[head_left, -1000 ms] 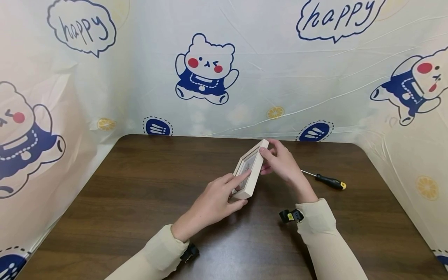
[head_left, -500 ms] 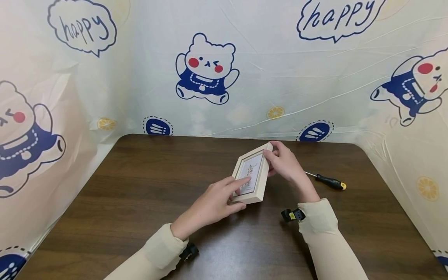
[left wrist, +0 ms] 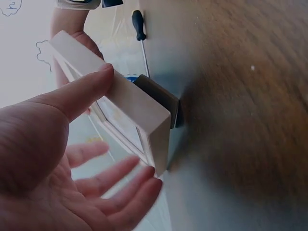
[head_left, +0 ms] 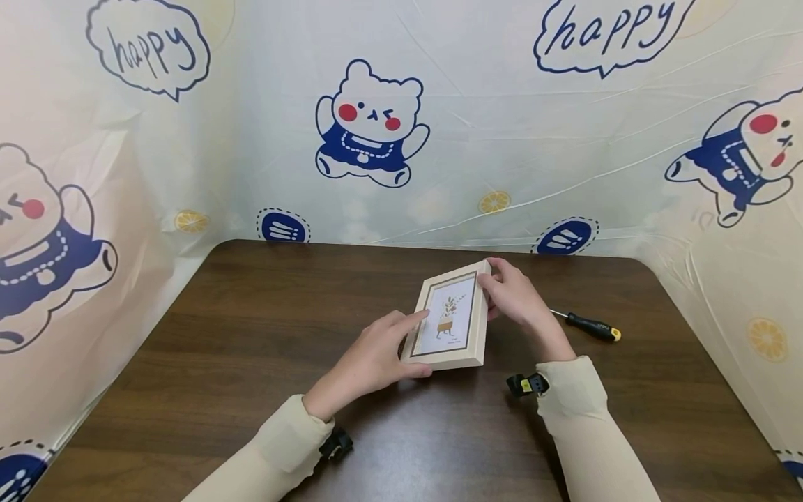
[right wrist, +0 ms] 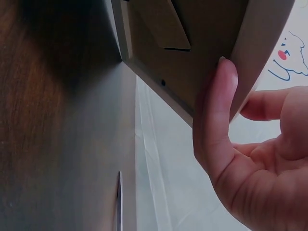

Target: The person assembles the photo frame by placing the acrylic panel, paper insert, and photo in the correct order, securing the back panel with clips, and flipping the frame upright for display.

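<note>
A cream picture frame (head_left: 448, 317) with a plant print stands tilted on the brown table, its face toward me. My right hand (head_left: 516, 296) grips its upper right corner, thumb in front. In the right wrist view, a finger of the right hand (right wrist: 240, 154) lies behind against the brown backing board (right wrist: 202, 29). My left hand (head_left: 375, 354) is at the lower left, its thumb touching the bottom edge. The left wrist view shows that hand's other fingers (left wrist: 108, 183) loosely extended by the frame's face. A dark stand piece (left wrist: 161, 94) juts out behind the frame.
A black and yellow screwdriver (head_left: 592, 326) lies on the table (head_left: 270, 348), right of the right hand, its shaft pointing left. A patterned cloth (head_left: 263, 139) surrounds the table's back and sides.
The picture frame has turned from nearly edge-on to showing its face, its lower right side swinging right. The left fingers have slid off the print toward the left edge. The right hand keeps its grip.
</note>
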{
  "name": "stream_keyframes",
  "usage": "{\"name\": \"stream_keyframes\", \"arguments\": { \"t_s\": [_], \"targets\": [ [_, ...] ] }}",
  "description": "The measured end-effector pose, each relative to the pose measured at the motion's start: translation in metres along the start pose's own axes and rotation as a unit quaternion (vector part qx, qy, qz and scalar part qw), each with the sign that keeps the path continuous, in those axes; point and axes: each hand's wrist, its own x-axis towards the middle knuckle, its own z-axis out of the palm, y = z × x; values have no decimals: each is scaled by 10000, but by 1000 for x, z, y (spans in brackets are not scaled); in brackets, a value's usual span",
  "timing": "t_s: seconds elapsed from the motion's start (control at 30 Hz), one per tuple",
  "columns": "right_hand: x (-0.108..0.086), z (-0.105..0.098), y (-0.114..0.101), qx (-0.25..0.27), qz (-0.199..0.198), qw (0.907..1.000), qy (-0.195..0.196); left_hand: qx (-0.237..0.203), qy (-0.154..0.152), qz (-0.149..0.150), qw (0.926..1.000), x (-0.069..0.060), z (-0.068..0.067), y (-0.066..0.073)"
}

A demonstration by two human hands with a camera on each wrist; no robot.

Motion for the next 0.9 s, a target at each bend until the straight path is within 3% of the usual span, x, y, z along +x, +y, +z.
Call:
{"name": "stream_keyframes", "arguments": {
  "t_s": [0.17, 0.37, 0.9],
  "targets": [
    [1, 0, 2, -71, 27, 10000, -59, -230, -135, -497, 9984, -1, 0, -5],
    [3, 1, 6, -146, 44, 9998, -117, -325, -269, -748, 9963, 0, 0, -9],
    [8, 6, 16, -322, 51, 9993, -167, -202, -438, -699, 9964, 2, 1, -12]
  ]
}}
